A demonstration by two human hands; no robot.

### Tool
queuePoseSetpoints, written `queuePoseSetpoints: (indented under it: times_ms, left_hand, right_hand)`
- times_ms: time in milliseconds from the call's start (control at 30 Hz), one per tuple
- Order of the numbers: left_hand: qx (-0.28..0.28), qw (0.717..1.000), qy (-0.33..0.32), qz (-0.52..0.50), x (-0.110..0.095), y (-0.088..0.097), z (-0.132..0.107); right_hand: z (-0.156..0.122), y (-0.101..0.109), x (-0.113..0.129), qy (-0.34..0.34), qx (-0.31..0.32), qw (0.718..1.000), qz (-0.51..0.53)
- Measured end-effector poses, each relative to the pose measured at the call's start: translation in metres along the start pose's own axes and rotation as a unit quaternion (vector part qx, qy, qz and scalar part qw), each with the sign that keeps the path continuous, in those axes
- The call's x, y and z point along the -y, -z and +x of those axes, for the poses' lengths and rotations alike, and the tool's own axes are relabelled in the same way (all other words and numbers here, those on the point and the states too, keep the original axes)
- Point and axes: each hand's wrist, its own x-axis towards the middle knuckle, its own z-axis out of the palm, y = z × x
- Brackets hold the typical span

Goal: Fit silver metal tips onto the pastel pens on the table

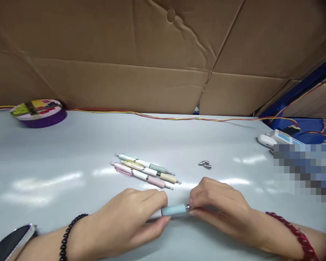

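My left hand (pixel 127 223) is closed around the white barrel of a pen (pixel 174 210) with a light blue grip. With thumb and fingers my right hand (pixel 220 210) pinches the metal tip end of the same pen; the very end is hidden by the fingers. Beyond my hands, three pens lie side by side: a pale green pen (pixel 143 164), a yellow pen (pixel 152 172) and a pink pen (pixel 141 175). Their slim metal ends are exposed. Several small metal cone tips (pixel 205 164) lie in a loose group to the right.
A round purple tin (pixel 43 121) with a colourful lid stands at the back left. Red and yellow wires (pixel 157 117) run along the table's back edge, below a cardboard wall (pixel 111 87). A white device (pixel 282 137) sits at the right, beside a pixelated area.
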Motion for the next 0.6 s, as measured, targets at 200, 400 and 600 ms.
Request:
queuePoseSetpoints:
  times_ms: [200, 400, 600]
  left_hand:
    - [0.004, 1.0, -0.026, 0.011, -0.0002, -0.0006, 0.0005]
    - [0.011, 1.0, -0.023, 0.013, 0.001, -0.0012, 0.0011]
    - [0.017, 0.999, -0.024, 0.013, 0.0004, -0.0008, 0.0009]
  right_hand:
    - [-0.001, -0.0022, -0.002, -0.027, 0.055, 0.998, -0.027]
    - [0.0039, 0.0052, 0.0003, -0.088, 0.133, 0.987, 0.025]
    - [-0.0005, 0.0035, -0.0022, -0.037, 0.129, 0.991, -0.01]
